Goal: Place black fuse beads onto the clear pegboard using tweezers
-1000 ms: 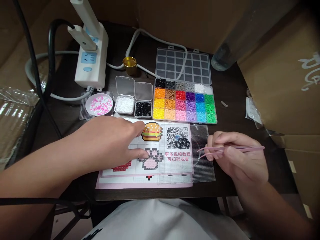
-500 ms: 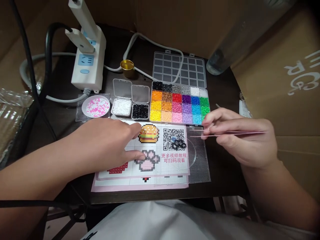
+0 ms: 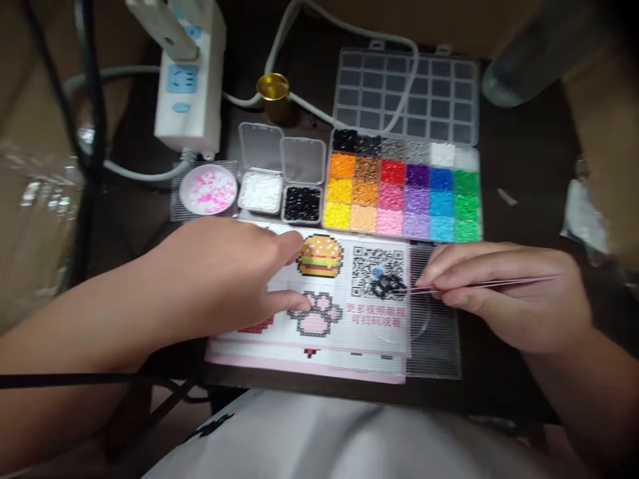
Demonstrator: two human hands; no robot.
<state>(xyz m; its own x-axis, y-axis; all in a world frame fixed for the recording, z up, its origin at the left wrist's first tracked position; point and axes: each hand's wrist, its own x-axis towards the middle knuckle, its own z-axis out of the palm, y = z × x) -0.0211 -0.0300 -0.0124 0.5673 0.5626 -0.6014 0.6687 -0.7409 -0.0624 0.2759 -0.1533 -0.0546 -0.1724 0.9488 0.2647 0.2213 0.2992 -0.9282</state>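
Observation:
My left hand point(image 3: 219, 279) lies flat on the pattern sheet point(image 3: 344, 319), with the index finger beside the burger picture and the thumb touching the pink paw picture point(image 3: 315, 314). My right hand point(image 3: 509, 293) pinches pink tweezers point(image 3: 474, 285). Their tips reach a small heap of black beads point(image 3: 385, 285) lying on the clear pegboard point(image 3: 434, 339) over the QR code. I cannot make out whether a bead sits between the tips.
Behind the sheet stands an open bead box point(image 3: 402, 193) with many coloured compartments. To its left are small boxes of white beads point(image 3: 259, 193) and black beads point(image 3: 301, 203), a dish of pink beads point(image 3: 207, 189), a gold cap point(image 3: 272, 90) and a power strip point(image 3: 187, 86) with cables.
My right hand rose toward the bead box, then came back down and left, so the tweezers' tips now reach the black beads. The camera moved closer. My left hand stayed put.

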